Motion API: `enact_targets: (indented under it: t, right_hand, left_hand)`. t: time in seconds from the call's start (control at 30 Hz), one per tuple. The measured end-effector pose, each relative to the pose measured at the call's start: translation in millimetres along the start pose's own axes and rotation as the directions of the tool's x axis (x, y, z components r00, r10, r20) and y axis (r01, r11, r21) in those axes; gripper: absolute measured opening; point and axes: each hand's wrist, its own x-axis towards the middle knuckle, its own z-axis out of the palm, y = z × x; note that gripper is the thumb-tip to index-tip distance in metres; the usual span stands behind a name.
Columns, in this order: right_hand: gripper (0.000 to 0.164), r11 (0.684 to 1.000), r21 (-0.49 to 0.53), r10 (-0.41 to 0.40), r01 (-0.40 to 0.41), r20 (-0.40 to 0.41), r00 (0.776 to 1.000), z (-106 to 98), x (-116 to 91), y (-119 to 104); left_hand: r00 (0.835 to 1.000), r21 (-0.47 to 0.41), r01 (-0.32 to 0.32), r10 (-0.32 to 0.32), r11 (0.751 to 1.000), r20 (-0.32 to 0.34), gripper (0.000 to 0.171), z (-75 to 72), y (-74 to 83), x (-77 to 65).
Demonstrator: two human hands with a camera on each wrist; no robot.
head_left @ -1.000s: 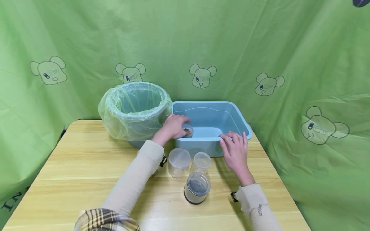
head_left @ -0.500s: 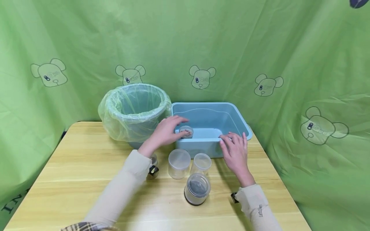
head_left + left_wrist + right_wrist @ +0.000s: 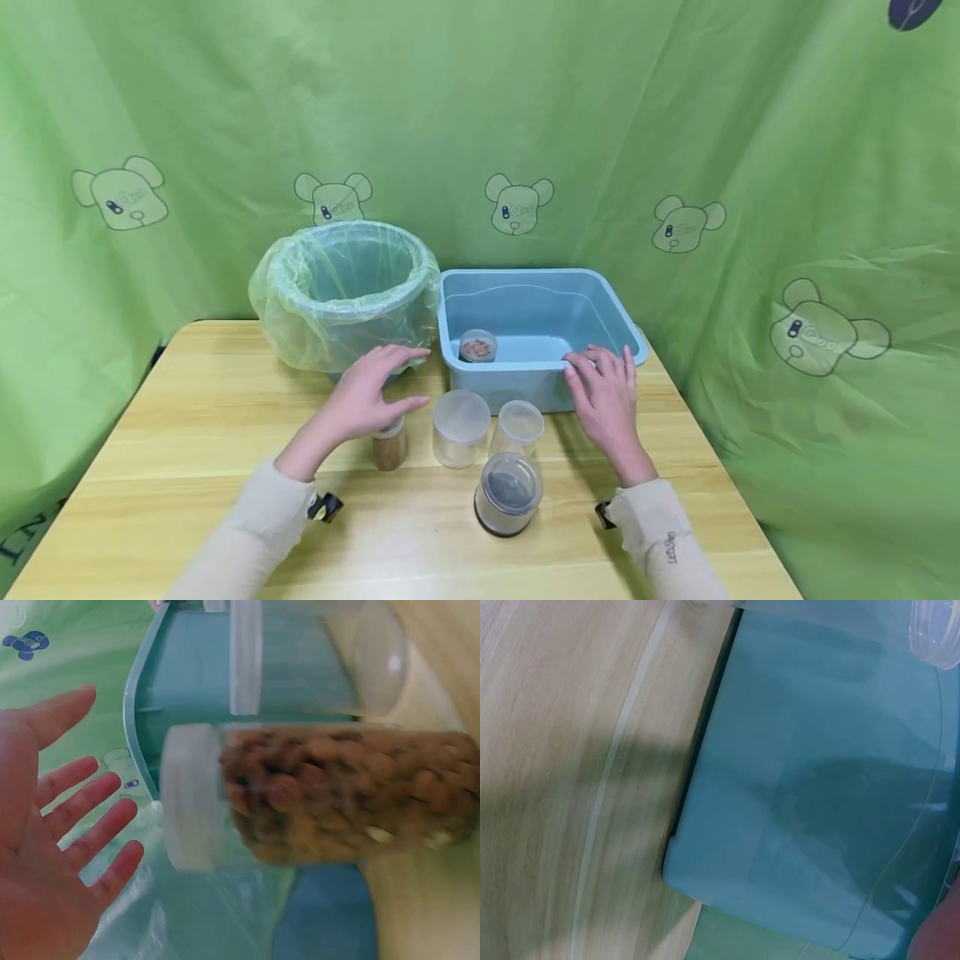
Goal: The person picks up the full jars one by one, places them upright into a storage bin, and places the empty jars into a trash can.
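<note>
My left hand (image 3: pixel 367 396) is in the air with thumb and fingers spread, holding nothing. Just beneath it stands a clear jar of brown nuts (image 3: pixel 390 450) with a whitish lid; the left wrist view shows this nut jar (image 3: pixel 337 795) up close, apart from the fingers. With its fingers bent over the front rim, my right hand (image 3: pixel 606 396) holds the blue tub (image 3: pixel 517 387), thumb against the outside wall. Inside the tub's left front corner sits a small clear jar with reddish-brown pieces (image 3: pixel 477 346). The right wrist view shows mostly the tub's outer wall (image 3: pixel 802 772).
A bin (image 3: pixel 352 308) lined with a pale green bag stands left of the tub. Before the tub are two clear containers, a wider one (image 3: pixel 461 433) and a narrower one (image 3: pixel 519 423). Nearer me is a jar with a dark base (image 3: pixel 508 497). A green curtain hangs behind.
My left hand let go of the small jar in the tub, came out over the rim and moved left and nearer, above the nut jar. The right hand stayed on the rim.
</note>
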Motion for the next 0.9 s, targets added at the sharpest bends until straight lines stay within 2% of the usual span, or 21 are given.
enact_targets:
  t: [0.2, 0.37, 0.6, 0.9]
  right_hand:
    - [0.026, 1.0, 0.003, 0.003, -0.003, 0.004, 1.0, 2.7, -1.3, 0.4]
    - [0.026, 1.0, 0.004, 0.001, -0.001, 0.0, 1.0, 2.9, -1.4, 1.5]
    - [0.025, 1.0, 0.004, -0.007, 0.007, -0.011, 1.0, 1.6, 0.1, 0.6]
    - [0.025, 1.0, 0.0, -0.006, 0.006, -0.014, 1.0, 0.4, -0.5, 0.6]
  left_hand:
    - [0.999, -0.002, 0.052, -0.052, 0.999, 0.014, 0.077, 2.9, -14.3, -30.7]
    - [0.998, -0.014, 0.07, -0.07, 0.997, 0.007, 0.08, 10.9, -24.9, -45.8]
    - [0.99, -0.052, 0.135, -0.133, 0.989, 0.042, 0.077, 19.9, -31.3, -53.5]
    - [0.984, -0.069, 0.176, -0.173, 0.982, 0.053, 0.069, 28.0, -34.0, -56.8]
